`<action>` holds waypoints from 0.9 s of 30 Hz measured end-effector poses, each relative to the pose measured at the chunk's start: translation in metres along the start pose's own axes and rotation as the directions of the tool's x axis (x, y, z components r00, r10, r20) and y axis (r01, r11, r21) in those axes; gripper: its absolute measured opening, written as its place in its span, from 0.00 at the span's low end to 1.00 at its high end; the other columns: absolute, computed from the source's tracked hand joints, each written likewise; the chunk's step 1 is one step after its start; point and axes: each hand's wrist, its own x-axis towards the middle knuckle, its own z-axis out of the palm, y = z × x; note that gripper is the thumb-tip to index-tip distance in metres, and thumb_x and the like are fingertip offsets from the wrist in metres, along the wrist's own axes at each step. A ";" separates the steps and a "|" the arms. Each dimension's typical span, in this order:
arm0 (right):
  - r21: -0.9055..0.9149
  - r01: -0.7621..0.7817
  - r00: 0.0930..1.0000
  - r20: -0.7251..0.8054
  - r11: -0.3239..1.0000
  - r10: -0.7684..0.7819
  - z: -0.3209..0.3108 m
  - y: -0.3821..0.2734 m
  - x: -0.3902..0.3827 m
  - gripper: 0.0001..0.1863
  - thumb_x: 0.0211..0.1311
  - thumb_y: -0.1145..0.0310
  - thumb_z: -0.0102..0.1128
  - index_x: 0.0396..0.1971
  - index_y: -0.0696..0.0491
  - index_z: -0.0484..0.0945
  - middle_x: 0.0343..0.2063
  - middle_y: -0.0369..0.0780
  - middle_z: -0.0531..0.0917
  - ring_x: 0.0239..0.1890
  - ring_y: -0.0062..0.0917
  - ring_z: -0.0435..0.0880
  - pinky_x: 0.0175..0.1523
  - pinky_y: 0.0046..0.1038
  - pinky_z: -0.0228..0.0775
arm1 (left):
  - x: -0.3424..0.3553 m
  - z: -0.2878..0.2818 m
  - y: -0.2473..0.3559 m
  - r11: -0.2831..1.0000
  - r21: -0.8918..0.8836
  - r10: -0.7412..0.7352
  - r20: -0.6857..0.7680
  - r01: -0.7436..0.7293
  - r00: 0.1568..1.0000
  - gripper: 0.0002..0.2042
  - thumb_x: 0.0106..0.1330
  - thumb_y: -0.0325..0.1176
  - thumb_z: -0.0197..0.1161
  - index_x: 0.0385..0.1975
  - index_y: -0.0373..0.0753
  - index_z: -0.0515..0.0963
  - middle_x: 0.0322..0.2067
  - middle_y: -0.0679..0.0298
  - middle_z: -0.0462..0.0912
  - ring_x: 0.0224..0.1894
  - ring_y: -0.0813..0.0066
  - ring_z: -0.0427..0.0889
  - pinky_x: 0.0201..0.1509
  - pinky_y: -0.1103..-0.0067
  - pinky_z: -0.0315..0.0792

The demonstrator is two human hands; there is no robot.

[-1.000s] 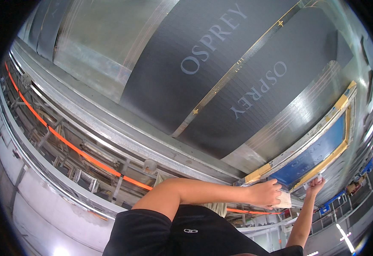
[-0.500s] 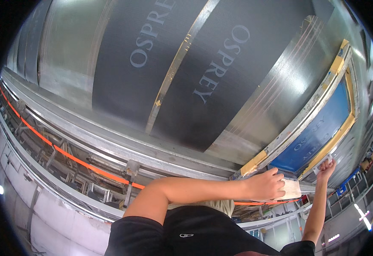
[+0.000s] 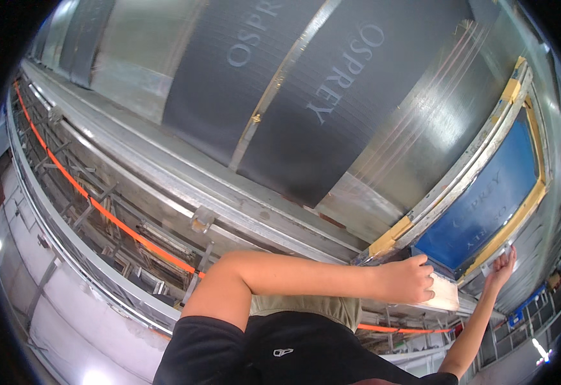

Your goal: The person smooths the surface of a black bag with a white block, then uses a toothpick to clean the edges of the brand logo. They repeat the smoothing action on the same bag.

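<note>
My left hand point(image 3: 415, 280) has its fingers curled on a pale wooden block point(image 3: 444, 294) at the near end of a screen-printing frame point(image 3: 396, 230), which has blue mesh point(image 3: 476, 192), pale lettering and worn yellow tape. My right hand point(image 3: 502, 268), farther right, grips a whitish handle or clamp point(image 3: 487, 269) along the frame's outer edge. Beyond, dark sheets point(image 3: 293, 160) with pale printed lettering lie on a long metal table point(image 3: 120, 96), with a metallic strip between two of them.
A metal rail point(image 3: 146, 179) runs along the table's near side, with an orange band point(image 3: 129, 231) below it and racks of frames point(image 3: 152, 282) underneath. Grey floor point(image 3: 56, 308) shows at lower left; more metal structures and blue items point(image 3: 531, 301) stand at the far right.
The view has turned, so table and sheets have shifted. The screen frame and both my hands sit slightly farther right in the picture, with the hands still gripping at the same places.
</note>
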 end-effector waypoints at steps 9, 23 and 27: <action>0.054 0.106 0.992 0.065 0.993 -0.109 -0.025 -0.044 -0.010 0.19 0.76 0.62 0.54 0.61 0.54 0.73 0.20 0.25 0.55 0.19 0.08 0.52 0.23 0.16 0.44 | -0.007 -0.002 0.025 0.996 0.040 -0.082 -0.039 0.083 0.996 0.14 0.61 0.35 0.60 0.46 0.41 0.82 0.47 0.61 0.84 0.52 0.66 0.80 0.52 0.73 0.71; 0.125 0.127 0.992 -0.039 0.984 -0.123 -0.033 -0.010 -0.045 0.19 0.75 0.60 0.56 0.59 0.52 0.76 0.18 0.23 0.56 0.17 0.06 0.51 0.21 0.15 0.42 | -0.011 -0.032 0.030 0.989 0.086 -0.118 -0.044 0.121 0.992 0.15 0.64 0.31 0.58 0.49 0.43 0.81 0.51 0.61 0.83 0.56 0.64 0.80 0.62 0.68 0.72; 0.178 0.094 0.995 -0.058 0.980 -0.085 -0.039 -0.005 -0.048 0.19 0.75 0.60 0.55 0.59 0.52 0.76 0.18 0.23 0.55 0.17 0.06 0.51 0.21 0.15 0.42 | -0.002 -0.048 0.036 0.987 0.082 -0.136 -0.053 0.140 0.989 0.13 0.64 0.32 0.59 0.47 0.44 0.82 0.49 0.63 0.84 0.56 0.65 0.81 0.62 0.69 0.72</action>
